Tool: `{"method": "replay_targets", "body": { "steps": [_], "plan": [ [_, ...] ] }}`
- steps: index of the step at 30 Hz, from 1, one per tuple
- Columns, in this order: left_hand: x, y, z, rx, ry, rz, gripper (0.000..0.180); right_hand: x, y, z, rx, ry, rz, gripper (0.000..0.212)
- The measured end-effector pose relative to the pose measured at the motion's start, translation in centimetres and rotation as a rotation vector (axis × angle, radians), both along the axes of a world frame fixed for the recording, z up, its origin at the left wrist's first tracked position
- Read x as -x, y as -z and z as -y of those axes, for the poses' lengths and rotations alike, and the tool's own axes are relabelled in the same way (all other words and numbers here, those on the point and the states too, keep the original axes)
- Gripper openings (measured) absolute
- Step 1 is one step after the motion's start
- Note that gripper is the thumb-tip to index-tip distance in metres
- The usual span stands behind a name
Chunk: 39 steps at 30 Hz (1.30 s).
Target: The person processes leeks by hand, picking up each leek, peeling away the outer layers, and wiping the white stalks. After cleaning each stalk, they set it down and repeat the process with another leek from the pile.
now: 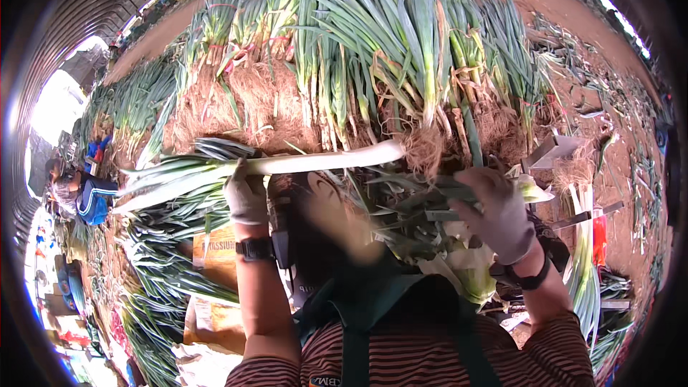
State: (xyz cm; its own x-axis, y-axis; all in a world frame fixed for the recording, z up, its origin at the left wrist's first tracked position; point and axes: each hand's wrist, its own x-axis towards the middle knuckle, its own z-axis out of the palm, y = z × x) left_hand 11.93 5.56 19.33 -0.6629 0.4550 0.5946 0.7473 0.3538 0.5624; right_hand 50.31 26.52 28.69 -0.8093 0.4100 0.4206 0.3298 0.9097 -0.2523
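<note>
My left hand point(245, 197), in a pale work glove, is closed round a thick leek point(326, 163) where its white stalk meets the green leaves. The leek lies level, its leaves to the left and its white end to the right. My right hand point(498, 215), also gloved, is raised at the right with its fingers apart and nothing visible in it. Under it lie loose leek leaves and peelings point(423, 222). A blurred pale strip point(344, 226) hangs in front of my dark apron point(376, 308); what it is I cannot make out.
Bundles of leeks with hairy roots point(423, 36) stand in a row ahead. Trimmed leeks point(158, 265) are piled at my left beside a printed orange sack point(215, 258). At the right are a metal bar point(588, 216) and more leeks point(584, 272). A person point(82, 190) sits at the far left.
</note>
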Motion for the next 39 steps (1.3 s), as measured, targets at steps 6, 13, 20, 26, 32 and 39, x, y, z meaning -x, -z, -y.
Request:
{"method": "replay_targets", "body": {
  "steps": [6, 13, 20, 26, 32, 39],
  "plan": [
    [-3.4, -1.5, 1.9, -0.345, 0.008, 0.447, 0.022, 9.6, -0.6, 3.1, -0.080, -0.152, -0.111, 0.051],
    [-5.2, -3.5, 1.3, -0.955, 0.063, 1.045, 0.025, 15.6, 4.9, 1.6, 0.089, -0.177, -0.136, 0.024],
    [-4.6, -2.4, 2.3, -0.927, 0.012, 0.972, 0.023, 15.1, 2.5, -0.5, 1.454, 0.022, -0.472, 0.006],
    [-4.6, -2.4, 2.1, -0.897, 0.004, 0.965, 0.023, 9.9, 2.2, -8.8, 0.460, 0.248, -0.479, 0.016],
    [-5.8, -4.5, 1.7, -0.937, -0.062, 0.867, 0.024, 12.9, 1.8, -1.0, 0.042, -0.069, -0.176, 0.015],
    [-6.9, -6.9, 1.9, -0.915, 0.020, 0.793, 0.033, 16.5, 3.1, 0.9, 0.047, -0.154, -0.019, 0.017]
  ]
}}
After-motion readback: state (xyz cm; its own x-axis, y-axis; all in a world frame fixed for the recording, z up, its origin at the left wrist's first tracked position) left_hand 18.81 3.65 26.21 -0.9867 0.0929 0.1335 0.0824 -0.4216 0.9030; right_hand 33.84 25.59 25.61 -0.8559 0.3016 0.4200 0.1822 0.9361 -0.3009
